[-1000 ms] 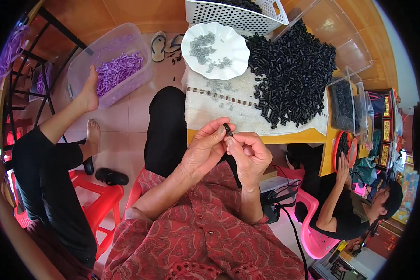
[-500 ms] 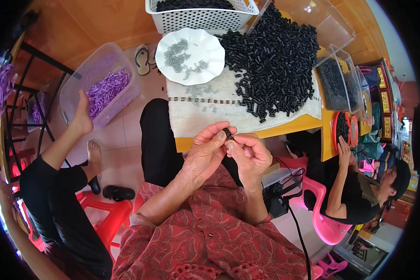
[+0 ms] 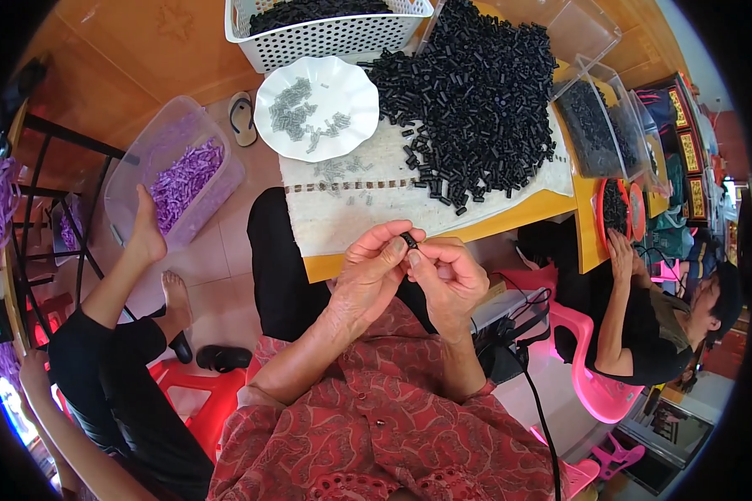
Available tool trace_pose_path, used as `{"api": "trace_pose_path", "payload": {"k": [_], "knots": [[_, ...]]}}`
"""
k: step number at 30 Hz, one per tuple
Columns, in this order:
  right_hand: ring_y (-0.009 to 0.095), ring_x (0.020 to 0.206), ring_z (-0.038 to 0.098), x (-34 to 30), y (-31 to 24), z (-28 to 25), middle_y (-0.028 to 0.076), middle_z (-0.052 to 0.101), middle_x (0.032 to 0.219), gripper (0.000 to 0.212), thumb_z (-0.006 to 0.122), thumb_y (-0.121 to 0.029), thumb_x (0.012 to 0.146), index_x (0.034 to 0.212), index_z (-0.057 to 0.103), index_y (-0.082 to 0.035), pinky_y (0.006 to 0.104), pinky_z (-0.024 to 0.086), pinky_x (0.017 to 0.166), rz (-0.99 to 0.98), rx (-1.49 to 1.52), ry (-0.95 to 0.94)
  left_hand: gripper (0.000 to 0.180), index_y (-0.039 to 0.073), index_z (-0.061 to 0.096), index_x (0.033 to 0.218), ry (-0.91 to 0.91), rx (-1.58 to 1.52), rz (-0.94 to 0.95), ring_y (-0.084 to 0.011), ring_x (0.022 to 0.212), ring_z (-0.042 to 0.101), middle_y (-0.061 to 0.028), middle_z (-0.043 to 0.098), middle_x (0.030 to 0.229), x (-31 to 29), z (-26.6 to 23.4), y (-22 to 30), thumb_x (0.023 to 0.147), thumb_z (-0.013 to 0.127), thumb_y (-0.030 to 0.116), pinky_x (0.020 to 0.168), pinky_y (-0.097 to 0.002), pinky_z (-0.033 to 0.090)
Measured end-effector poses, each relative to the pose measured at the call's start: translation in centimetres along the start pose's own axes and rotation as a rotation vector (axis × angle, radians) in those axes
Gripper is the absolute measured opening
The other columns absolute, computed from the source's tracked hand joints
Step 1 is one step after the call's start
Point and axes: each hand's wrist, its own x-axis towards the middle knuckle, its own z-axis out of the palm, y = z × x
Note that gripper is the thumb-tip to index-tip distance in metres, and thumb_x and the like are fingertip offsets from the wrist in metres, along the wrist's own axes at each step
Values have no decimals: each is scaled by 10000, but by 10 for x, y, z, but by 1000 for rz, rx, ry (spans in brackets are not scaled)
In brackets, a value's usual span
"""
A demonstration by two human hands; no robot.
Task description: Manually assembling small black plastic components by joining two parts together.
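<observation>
Item: small black piece (image 3: 409, 240), one. It was located in front of the table's near edge, above the lap, between the two hands.

Left hand (image 3: 368, 271): thumb and forefinger closed in a pinch on the piece, no slack showing; its end was left exposed, presumably so that the other hand could get at it.

Right hand (image 3: 449, 280): thumb and forefinger drawn close together, tips at the lower end of the piece. Whether they had hold of it, or of something smaller, could not be told; the fingers hid it.

Table (image 3: 322, 267): yellow-orange, spread with a pale cloth (image 3: 317, 230), probably to keep small parts from rolling.

White plate (image 3: 355, 92): scalloped, set on the cloth; it held clear bits (image 3: 291, 113), seemingly so that they stayed apart from the black ones. More clear bits lay on the cloth just beside it.

Heap of black pieces (image 3: 485, 100): loose, right of the plate, apparently spread for easy picking.

White basket (image 3: 334, 50): perforated, behind the plate, with black contents.

Clear box (image 3: 597, 169): right of the heap, with dark contents.
</observation>
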Motion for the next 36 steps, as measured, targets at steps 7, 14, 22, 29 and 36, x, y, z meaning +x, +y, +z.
{"api": "trace_pose_path", "payload": {"k": [7,14,22,29,36], "knots": [[61,730,571,1,-5,3,96,635,916,151,683,91,786,918,624,46,184,477,588,-89,-76,-38,221,9,607,1138,-28,48,54,-179,957,602,-135,648,1068,-2,-2,4,926,547,33,855,-317,490],[106,676,605,5,-11,7,121,640,855,151,708,66,773,890,619,31,209,494,575,-128,-151,-96,199,-1,625,1103,-48,101,57,-174,954,603,-135,652,1048,-6,-7,14,918,553,13,855,-314,494],[132,656,621,19,-14,4,114,642,873,199,747,22,746,904,627,10,233,506,552,-249,-290,-186,226,-5,615,1131,-28,227,130,-157,924,616,-119,662,1008,-7,-14,20,913,557,-3,860,-300,495],[199,836,591,24,-20,8,88,644,953,405,784,-14,662,1042,646,-23,288,506,701,-260,-333,-298,339,0,535,1246,-69,200,49,-155,893,637,-103,673,936,-9,-13,29,908,567,0,846,-290,496],[192,802,581,23,-12,9,73,648,898,392,782,-16,662,1033,657,-28,287,492,714,-267,-300,-341,365,-2,516,1266,-71,194,47,-157,904,626,-101,665,943,-9,-22,26,906,572,3,841,-289,496]]}}
